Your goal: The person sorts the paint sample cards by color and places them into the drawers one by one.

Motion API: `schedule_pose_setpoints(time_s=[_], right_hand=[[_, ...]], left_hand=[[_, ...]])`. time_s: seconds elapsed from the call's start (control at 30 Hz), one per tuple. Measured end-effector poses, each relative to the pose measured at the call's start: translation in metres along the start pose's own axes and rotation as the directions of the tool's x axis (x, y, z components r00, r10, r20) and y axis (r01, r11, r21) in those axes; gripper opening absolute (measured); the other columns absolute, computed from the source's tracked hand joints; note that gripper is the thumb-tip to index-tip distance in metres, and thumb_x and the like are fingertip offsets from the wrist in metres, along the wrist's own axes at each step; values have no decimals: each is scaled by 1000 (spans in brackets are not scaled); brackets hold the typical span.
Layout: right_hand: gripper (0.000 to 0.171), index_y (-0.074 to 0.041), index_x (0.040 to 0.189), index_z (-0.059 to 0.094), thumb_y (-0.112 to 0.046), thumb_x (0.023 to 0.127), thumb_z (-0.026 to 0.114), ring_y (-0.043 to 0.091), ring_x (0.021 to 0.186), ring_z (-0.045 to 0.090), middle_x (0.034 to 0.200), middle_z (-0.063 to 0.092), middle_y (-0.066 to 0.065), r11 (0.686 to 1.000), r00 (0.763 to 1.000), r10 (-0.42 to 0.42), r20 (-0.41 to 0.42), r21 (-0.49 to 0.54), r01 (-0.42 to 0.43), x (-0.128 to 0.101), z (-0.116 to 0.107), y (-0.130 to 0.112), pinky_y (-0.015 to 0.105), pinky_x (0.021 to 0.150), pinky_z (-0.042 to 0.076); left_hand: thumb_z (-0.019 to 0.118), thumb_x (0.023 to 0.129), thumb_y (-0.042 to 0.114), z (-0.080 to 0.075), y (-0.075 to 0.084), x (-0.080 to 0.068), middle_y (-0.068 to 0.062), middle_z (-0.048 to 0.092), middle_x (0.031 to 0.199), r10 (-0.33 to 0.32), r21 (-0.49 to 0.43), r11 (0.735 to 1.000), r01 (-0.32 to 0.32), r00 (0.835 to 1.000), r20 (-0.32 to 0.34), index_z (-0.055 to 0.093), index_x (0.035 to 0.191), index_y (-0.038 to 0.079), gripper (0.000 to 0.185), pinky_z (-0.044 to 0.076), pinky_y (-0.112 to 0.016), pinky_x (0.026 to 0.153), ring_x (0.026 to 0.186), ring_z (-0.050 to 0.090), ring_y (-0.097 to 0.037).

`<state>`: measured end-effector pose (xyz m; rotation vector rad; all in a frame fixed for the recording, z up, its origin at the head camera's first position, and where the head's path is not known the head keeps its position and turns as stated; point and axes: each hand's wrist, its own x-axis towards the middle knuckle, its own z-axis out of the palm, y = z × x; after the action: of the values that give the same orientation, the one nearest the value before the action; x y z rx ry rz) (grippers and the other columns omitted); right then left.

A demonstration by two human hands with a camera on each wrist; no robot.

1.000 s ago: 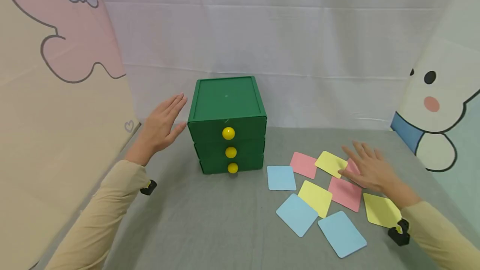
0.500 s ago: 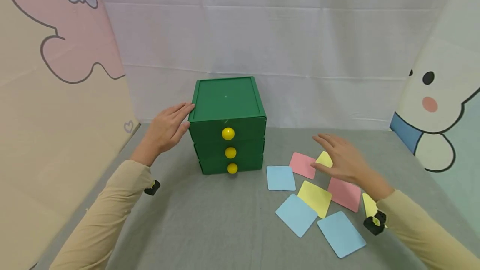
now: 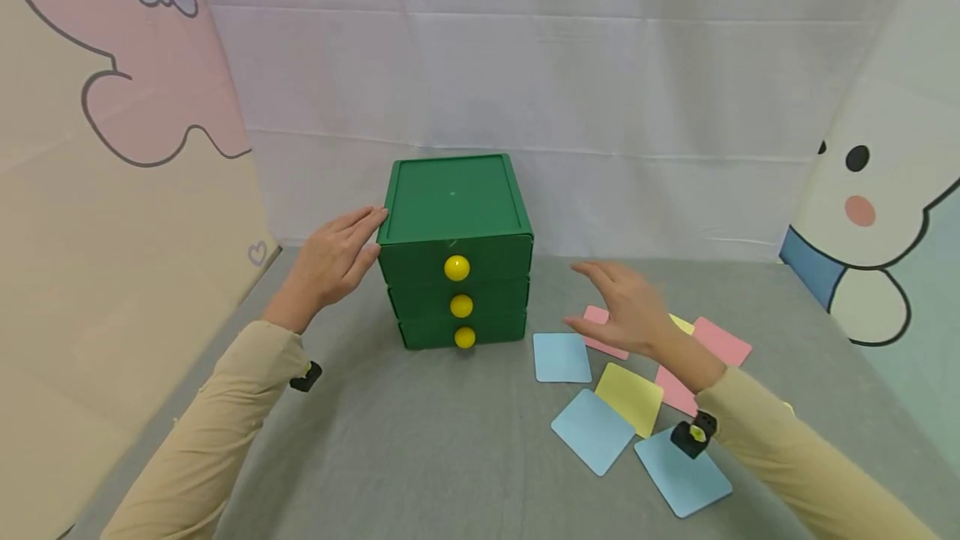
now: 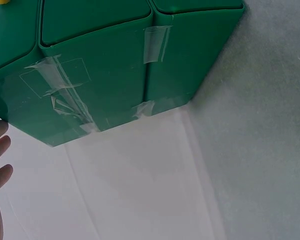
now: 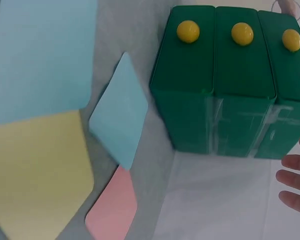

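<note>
A green three-drawer box with a round yellow knob on each drawer front stands on the grey cloth, its drawers pushed in. My left hand lies against the upper left side of the box, fingers straight; in the left wrist view its fingertips show at the left edge, near the taped box side. To the right of the box, my right hand hovers above the cards with thumb and fingers spread apart, holding nothing. It is nearest a pink card and a blue card.
More cards lie around and under the right forearm: a yellow card, a blue card, another blue card and a pink card. Behind the box hangs a white cloth wall. Printed side walls stand left and right.
My left hand has moved right onto the side of the box and then stayed. My right hand has travelled left over the cards toward the box. Box and cards have not moved.
</note>
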<state>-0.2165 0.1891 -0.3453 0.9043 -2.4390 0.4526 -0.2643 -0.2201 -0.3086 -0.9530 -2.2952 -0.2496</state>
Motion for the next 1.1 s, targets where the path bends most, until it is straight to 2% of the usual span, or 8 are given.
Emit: schedule_pose_setpoints(time_s=[0.23,0.37,0.53,0.67,0.77,0.93,1.1], right_hand=[[73,-3,114,57,-66,81,43,26,95,59,109,62,12,993,986,-57,-157,98,73,19,15,-20,42,74,51],[73,-2,111,59,-66,82,41,24,88,60,105,63,11,990,981,-60,-186,117,82,29,22,-31,38,70,52],[69,0,106,60,-63,82,46,21,79,60,98,64,11,986,977,-42,-208,151,75,42,33,-47,34,65,51],[50,-1,101,61,-45,78,65,20,70,58,84,63,9,984,972,-3,-233,173,45,51,42,-59,30,59,49],[41,-2,101,61,-31,73,73,18,69,57,81,63,6,980,973,51,-224,198,-6,57,48,-68,28,58,48],[38,-5,103,60,-28,76,72,18,71,59,83,63,4,961,972,149,-185,258,-98,62,58,-79,26,61,49],[36,-6,103,59,-27,77,72,14,69,58,82,64,3,933,957,215,-196,331,-142,68,68,-89,24,61,48]], left_hand=[[19,99,42,0,1,1,-20,49,129,-13,-16,1000,13,1000,-6,47,130,-5,63,35,-48,98,122,43,-33],[18,98,43,1,1,1,-20,50,129,-12,-19,1000,12,1000,-10,48,129,-5,64,36,-49,97,122,43,-33],[18,98,44,2,2,1,-20,50,129,-13,-29,999,13,1000,-18,48,129,-5,65,36,-49,97,121,43,-33],[19,98,44,1,2,1,-21,49,129,-21,-35,999,20,1000,-18,47,129,-5,65,35,-49,97,122,43,-34],[19,98,43,1,3,1,-21,50,128,-24,-39,999,23,999,-26,48,128,-6,65,36,-50,96,121,44,-34],[21,98,41,2,3,2,-21,50,128,-34,-37,999,33,999,-24,48,128,-5,62,36,-49,97,121,44,-34],[21,98,41,3,4,2,-21,50,127,-43,-42,998,41,998,-35,49,127,-6,62,36,-49,97,121,44,-34]])
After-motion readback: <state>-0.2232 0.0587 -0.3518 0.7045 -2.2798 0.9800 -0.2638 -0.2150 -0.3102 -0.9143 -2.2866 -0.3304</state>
